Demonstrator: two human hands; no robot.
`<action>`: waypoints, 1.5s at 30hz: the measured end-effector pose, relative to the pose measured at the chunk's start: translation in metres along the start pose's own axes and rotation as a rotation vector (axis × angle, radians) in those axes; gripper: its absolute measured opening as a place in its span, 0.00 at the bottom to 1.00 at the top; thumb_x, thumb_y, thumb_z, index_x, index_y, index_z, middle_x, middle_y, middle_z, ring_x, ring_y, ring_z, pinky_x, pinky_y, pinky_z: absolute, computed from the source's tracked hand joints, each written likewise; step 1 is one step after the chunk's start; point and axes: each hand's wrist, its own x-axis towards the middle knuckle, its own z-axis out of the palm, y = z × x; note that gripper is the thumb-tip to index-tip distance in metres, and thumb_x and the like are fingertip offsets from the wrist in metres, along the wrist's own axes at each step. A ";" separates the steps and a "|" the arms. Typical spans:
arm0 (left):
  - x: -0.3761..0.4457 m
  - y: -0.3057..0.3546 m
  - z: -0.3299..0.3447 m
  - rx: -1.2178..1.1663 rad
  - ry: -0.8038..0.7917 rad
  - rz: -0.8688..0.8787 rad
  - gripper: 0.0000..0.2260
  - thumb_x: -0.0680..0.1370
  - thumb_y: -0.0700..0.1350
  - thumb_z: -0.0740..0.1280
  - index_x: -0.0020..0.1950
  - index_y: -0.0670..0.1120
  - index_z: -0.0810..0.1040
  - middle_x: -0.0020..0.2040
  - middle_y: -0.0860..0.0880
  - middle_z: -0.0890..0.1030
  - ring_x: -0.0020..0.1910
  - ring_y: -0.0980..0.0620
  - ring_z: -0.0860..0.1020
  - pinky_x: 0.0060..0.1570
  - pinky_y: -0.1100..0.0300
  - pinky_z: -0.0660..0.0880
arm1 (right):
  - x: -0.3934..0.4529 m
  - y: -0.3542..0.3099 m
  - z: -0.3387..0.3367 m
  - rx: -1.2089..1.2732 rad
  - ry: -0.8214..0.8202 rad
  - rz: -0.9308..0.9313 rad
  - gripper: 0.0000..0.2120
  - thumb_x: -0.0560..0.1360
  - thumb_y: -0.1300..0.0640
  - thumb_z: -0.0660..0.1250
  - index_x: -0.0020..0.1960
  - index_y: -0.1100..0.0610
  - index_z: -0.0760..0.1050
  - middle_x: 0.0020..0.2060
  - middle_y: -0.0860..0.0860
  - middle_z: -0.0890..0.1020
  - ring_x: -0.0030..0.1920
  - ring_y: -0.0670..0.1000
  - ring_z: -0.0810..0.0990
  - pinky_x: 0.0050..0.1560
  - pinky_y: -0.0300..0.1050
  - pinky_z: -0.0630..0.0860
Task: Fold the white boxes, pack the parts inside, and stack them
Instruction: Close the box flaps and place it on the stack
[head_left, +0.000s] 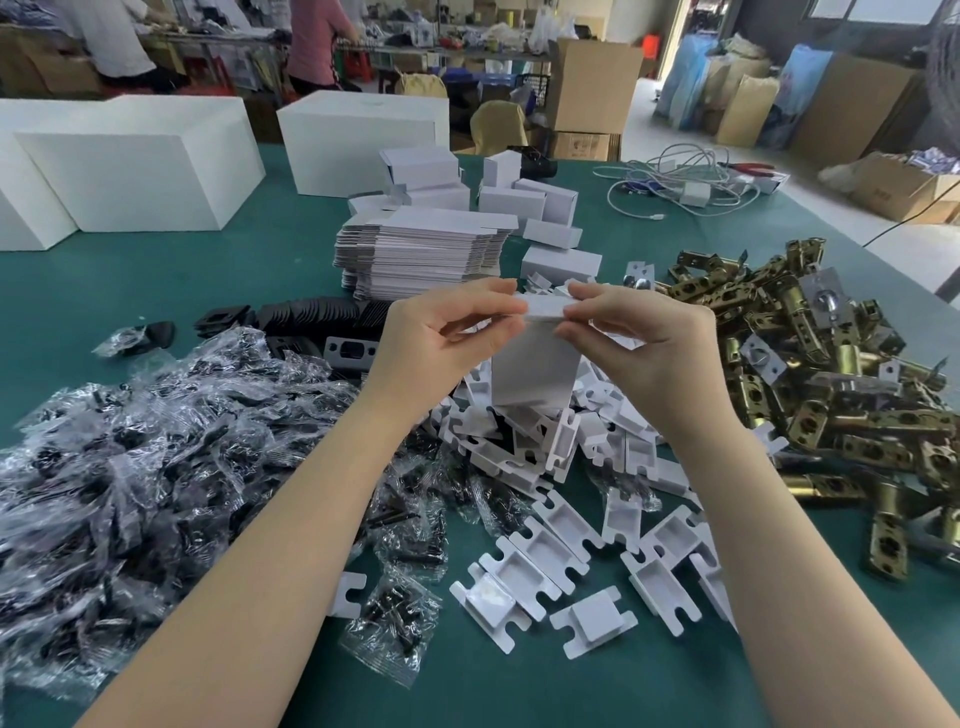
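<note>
While it hangs above the green desk (270, 249), a small white box (535, 358) stands upright between both hands, its top flap being folded: the left hand (441, 343) fingers pinch the flap's left end, the right hand (644, 343) fingers its right. Behind lie flat box blanks (415, 249) and folded boxes (524, 200).

We are pinching a matt white cardboard box (537, 353); left of our grip, crinkly glossy plastic bags (156, 441) are glinting, and right of it, shiny brass-coloured metal latches (831, 374) are gleaming.
</note>
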 end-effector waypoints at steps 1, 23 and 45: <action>0.000 0.000 0.000 -0.006 0.005 -0.007 0.12 0.74 0.37 0.73 0.53 0.51 0.83 0.56 0.52 0.82 0.55 0.55 0.83 0.56 0.61 0.78 | 0.000 -0.001 0.002 0.024 0.002 0.028 0.08 0.72 0.63 0.75 0.50 0.54 0.82 0.50 0.47 0.83 0.55 0.47 0.84 0.55 0.46 0.81; 0.002 -0.001 0.001 -0.019 -0.008 -0.053 0.14 0.74 0.35 0.73 0.53 0.53 0.83 0.62 0.47 0.80 0.59 0.54 0.81 0.60 0.59 0.77 | 0.000 0.008 0.002 -0.132 -0.031 -0.029 0.09 0.74 0.62 0.74 0.54 0.57 0.83 0.55 0.46 0.80 0.61 0.48 0.80 0.58 0.51 0.79; -0.006 -0.026 0.017 0.382 -0.284 -0.441 0.19 0.68 0.52 0.78 0.51 0.63 0.72 0.44 0.61 0.80 0.41 0.68 0.77 0.37 0.68 0.70 | -0.015 0.011 0.025 0.038 -0.245 0.307 0.42 0.70 0.59 0.77 0.65 0.27 0.56 0.58 0.26 0.67 0.54 0.50 0.80 0.51 0.57 0.80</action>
